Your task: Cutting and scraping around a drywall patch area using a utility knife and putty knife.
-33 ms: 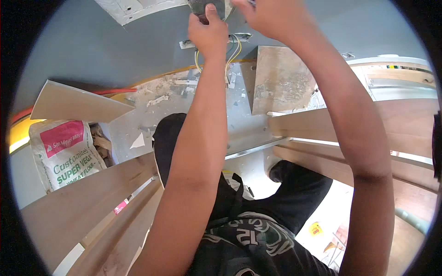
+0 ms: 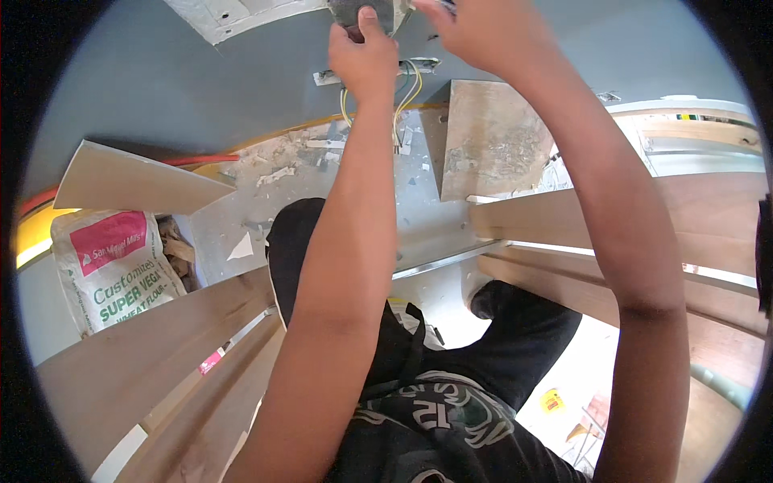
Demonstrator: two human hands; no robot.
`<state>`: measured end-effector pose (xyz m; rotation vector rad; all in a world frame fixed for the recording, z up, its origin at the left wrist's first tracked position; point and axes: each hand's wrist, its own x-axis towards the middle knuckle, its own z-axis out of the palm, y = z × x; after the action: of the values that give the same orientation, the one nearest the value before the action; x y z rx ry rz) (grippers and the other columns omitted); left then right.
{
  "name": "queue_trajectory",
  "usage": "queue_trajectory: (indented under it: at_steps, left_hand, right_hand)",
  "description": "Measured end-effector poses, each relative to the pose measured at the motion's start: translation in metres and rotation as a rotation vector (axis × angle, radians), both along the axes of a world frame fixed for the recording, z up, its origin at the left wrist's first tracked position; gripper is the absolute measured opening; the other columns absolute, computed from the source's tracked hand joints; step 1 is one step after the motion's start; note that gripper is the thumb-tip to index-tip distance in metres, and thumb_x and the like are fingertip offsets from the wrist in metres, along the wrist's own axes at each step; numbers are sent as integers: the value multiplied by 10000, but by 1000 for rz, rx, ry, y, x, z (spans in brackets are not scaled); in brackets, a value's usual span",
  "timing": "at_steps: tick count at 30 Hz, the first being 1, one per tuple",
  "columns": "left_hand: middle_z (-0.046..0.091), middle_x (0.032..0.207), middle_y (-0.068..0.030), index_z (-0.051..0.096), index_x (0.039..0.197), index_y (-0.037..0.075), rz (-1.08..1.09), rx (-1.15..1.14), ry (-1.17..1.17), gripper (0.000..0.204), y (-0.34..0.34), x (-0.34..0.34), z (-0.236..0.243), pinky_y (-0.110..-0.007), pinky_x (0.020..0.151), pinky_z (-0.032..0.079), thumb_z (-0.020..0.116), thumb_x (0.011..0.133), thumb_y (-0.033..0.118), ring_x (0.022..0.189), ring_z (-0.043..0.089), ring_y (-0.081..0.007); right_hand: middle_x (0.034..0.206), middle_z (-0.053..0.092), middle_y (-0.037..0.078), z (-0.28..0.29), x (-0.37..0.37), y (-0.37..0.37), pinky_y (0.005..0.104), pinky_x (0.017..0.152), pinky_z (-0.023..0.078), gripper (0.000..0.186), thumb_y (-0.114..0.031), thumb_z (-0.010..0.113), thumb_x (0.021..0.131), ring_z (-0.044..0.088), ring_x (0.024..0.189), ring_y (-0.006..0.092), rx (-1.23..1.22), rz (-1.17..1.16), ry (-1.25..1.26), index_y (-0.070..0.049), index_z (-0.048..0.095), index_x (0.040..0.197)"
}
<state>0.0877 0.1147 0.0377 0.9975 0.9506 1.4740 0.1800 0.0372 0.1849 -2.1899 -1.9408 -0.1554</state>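
At the top of the head view, my left hand (image 2: 364,60) is closed on a dark grey flat piece (image 2: 361,18), thumb pressed on it, against a white, rough-edged patch (image 2: 233,18) on the grey wall (image 2: 177,88). Just right of it, my right hand (image 2: 475,32) is closed around a thin metal tool (image 2: 447,6), mostly cut off by the top edge; its fingertips are slightly blurred. Below both hands, yellow and grey wires (image 2: 411,88) hang from a narrow cut slot (image 2: 326,77) in the wall.
A square board (image 2: 487,141) leans right of the wires; a pale panel (image 2: 137,177) and printed sack (image 2: 105,266) lie left. Scraps litter the ledge (image 2: 266,189). Wooden planks (image 2: 121,386) flank my black-clad legs (image 2: 515,338) on both sides, with a metal bar (image 2: 439,262) between.
My right hand's fingertips have shifted very slightly to the right. My left hand and everything else look the same.
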Motion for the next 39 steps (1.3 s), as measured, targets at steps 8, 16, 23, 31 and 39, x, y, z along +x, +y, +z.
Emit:
queue_trajectory:
  at_steps: [8, 16, 23, 31, 39]
  left_hand:
    - [645, 804, -116, 553, 934, -26, 0, -60, 108, 371, -8, -1, 11, -304, 457, 510, 666, 991, 323, 554, 629, -182]
    - [651, 720, -122, 568, 865, -14, 76, 31, 265, 358, -14, 1, 20, -357, 486, 497, 661, 983, 311, 513, 630, -197]
    - [679, 752, -126, 596, 864, -29, 130, -1, 282, 403, -6, -2, 13, -402, 650, 501, 692, 954, 351, 667, 630, -226]
    - [661, 759, -75, 597, 907, -8, 79, 71, 46, 368, -12, -2, 18, -322, 549, 517, 685, 979, 341, 628, 607, -144]
    - [605, 811, -39, 599, 998, 29, -33, -144, 123, 312, -13, -1, 21, -305, 512, 549, 649, 1009, 337, 660, 586, -116]
  right_hand:
    - [848, 705, 247, 18, 9, -14, 526, 736, 542, 377, -361, 586, 962, 689, 824, 436, -64, -102, -70, -16, 722, 891]
    - [775, 699, 188, 13, -17, -11, 486, 680, 546, 420, -466, 569, 982, 685, 765, 410, 103, -15, -54, -71, 711, 966]
    - [753, 695, 185, 14, -29, 16, 494, 677, 552, 432, -477, 576, 953, 685, 756, 402, 35, 64, 45, -66, 702, 919]
    - [783, 693, 166, 1, -18, 15, 491, 687, 555, 406, -457, 569, 978, 690, 782, 384, 12, 37, 20, -67, 684, 979]
    - [794, 703, 155, 7, 32, -7, 503, 671, 548, 397, -445, 552, 1005, 686, 781, 406, 59, -49, 14, -70, 679, 986]
